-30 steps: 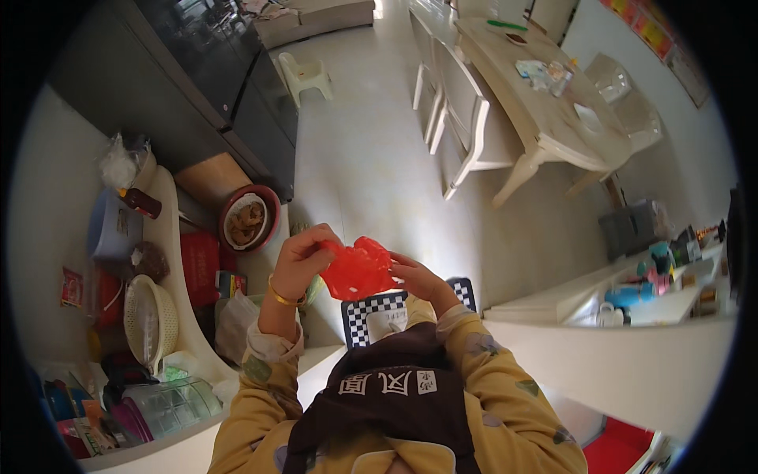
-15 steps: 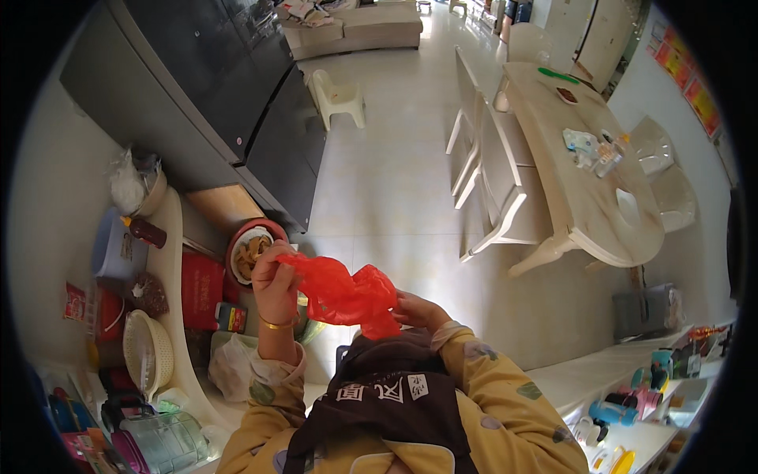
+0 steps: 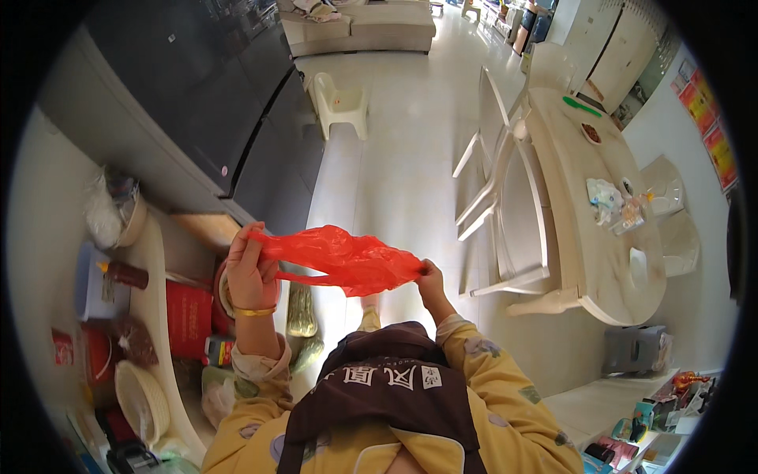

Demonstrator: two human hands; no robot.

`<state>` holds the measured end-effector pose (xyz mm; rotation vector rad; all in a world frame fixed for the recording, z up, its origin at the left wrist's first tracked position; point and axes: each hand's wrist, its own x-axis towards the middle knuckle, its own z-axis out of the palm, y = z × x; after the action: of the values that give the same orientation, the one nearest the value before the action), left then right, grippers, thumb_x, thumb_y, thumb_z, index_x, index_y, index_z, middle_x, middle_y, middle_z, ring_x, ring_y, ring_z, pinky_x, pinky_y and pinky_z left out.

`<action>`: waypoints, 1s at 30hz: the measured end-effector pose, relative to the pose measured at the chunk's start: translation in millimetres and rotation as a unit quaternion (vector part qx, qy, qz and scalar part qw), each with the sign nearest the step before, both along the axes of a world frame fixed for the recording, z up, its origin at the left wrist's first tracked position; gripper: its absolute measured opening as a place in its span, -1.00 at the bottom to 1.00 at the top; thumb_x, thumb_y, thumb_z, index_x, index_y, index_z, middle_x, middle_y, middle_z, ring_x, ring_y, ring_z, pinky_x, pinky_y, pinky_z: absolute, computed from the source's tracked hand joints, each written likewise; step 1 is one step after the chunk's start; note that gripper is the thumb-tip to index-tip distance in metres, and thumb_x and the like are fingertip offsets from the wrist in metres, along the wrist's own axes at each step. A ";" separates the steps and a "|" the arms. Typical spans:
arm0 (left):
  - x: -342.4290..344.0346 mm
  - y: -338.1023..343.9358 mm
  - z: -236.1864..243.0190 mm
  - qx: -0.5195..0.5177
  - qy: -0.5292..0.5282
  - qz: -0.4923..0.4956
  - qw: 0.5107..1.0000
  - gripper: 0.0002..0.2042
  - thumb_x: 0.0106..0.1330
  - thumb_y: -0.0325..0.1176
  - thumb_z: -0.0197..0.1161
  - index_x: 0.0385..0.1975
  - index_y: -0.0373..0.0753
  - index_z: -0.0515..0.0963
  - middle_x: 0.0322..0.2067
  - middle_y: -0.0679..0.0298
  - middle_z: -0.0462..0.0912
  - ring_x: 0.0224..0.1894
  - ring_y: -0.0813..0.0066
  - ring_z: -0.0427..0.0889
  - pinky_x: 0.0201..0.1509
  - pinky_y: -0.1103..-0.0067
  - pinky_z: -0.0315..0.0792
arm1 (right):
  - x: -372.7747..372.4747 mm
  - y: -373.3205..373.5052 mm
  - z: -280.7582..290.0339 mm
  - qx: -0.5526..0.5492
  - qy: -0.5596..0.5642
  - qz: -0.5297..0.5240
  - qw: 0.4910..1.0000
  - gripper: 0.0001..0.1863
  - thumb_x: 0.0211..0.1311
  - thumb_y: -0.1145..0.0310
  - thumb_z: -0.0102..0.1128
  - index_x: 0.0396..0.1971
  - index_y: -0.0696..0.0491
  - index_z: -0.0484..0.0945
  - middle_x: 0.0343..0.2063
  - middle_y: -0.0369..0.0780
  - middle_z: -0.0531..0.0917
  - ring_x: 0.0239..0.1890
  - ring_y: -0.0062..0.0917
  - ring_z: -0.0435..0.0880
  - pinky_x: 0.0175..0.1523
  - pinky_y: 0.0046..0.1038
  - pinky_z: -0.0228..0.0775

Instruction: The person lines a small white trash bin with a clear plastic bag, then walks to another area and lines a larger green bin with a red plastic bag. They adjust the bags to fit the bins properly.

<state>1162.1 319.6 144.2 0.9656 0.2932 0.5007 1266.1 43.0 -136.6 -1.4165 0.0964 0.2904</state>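
Observation:
A thin red plastic bag (image 3: 339,257) is stretched sideways in front of my body, crumpled and looking flat. My left hand (image 3: 249,268), with a gold bracelet at the wrist, is closed on its left end, where a strap-like strip hangs loose. At the other end, my right hand (image 3: 430,284) pinches the bag's gathered corner. Behind my left hand, a red bowl (image 3: 222,288) is mostly covered from sight.
On the left, a curved white shelf (image 3: 154,316) bears a brown-capped bottle, baskets and containers; a red box (image 3: 188,308) stands below. A dark refrigerator (image 3: 268,150) rises beyond. A small plastic chair (image 3: 343,103) stands ahead, a dining table (image 3: 584,182) with chairs at right.
My hands have moved apart, pulling the red bag wider and straighter. Both sit slightly higher, and my right hand now shows clearly at its end. The view has shifted slightly.

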 end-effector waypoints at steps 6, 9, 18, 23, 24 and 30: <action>96.2 73.8 -8.7 -0.049 0.010 -0.048 0.998 -0.86 0.37 -0.45 0.01 -0.17 -0.26 0.48 -0.57 0.43 0.44 -0.76 0.80 0.02 -0.73 0.78 -0.11 | 104.7 48.9 -9.7 -0.145 -0.273 -0.116 0.944 -0.85 -0.11 0.72 0.10 -0.59 0.14 0.40 -0.49 -0.25 0.49 -0.41 -0.54 0.46 -0.30 -0.60 0.33; 156.6 87.7 -9.1 -0.036 0.020 -0.063 0.997 -0.86 0.36 -0.46 0.03 -0.18 -0.26 0.50 -0.56 0.43 0.45 -0.74 0.81 0.05 -0.73 0.77 -0.10 | 143.7 70.3 -15.5 -0.237 -0.270 -0.091 0.929 -0.89 -0.12 0.68 0.14 -0.55 0.16 0.48 -0.36 -0.16 0.52 -0.30 -0.38 0.53 -0.21 -0.51 0.40; 342.8 63.5 -62.6 0.159 0.125 -0.196 0.960 -0.89 0.25 -0.46 0.15 -0.27 -0.23 0.57 -0.43 0.42 0.57 -0.54 0.80 0.42 -0.55 0.81 0.29 | 268.7 100.6 45.2 -0.139 -0.037 0.091 0.985 -0.62 0.05 0.43 0.25 -0.07 0.14 0.51 -0.09 -0.12 0.56 -0.09 -0.42 0.59 0.00 -0.46 0.43; 425.1 39.2 -102.2 0.218 0.154 -0.240 0.933 -0.82 0.18 -0.52 0.13 -0.21 -0.32 0.53 -0.34 0.28 0.61 -0.33 0.55 0.58 -0.25 0.63 0.51 | 344.8 140.9 159.8 -0.119 -0.206 0.263 0.935 -0.32 -0.02 0.30 0.36 0.17 0.02 0.33 -0.01 -0.19 0.49 0.10 -0.44 0.42 0.08 -0.42 0.33; 441.4 36.9 -106.9 0.245 0.142 -0.244 0.928 -0.80 0.16 -0.52 0.14 -0.20 -0.33 0.52 -0.30 0.25 0.59 -0.31 0.53 0.59 -0.23 0.63 0.51 | 365.9 146.9 158.7 -0.137 -0.229 0.270 0.925 -0.32 -0.04 0.29 0.37 0.15 0.03 0.34 -0.05 -0.17 0.52 0.05 -0.43 0.45 0.06 -0.43 0.33; 550.3 45.1 -96.9 0.336 0.165 -0.269 0.888 -0.70 0.07 -0.42 0.31 -0.16 -0.27 0.53 -0.18 0.24 0.50 -0.17 0.46 0.54 -0.11 0.56 0.48 | 490.4 153.5 148.0 -0.138 -0.122 0.270 0.945 -0.79 0.14 0.35 0.19 -0.24 0.10 0.57 -0.27 -0.11 0.61 -0.25 -0.34 0.59 -0.14 -0.37 0.41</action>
<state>1712.3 364.7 47.3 1.7499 0.1370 -0.1047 1756.5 196.5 11.4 -1.7325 -0.4810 0.5641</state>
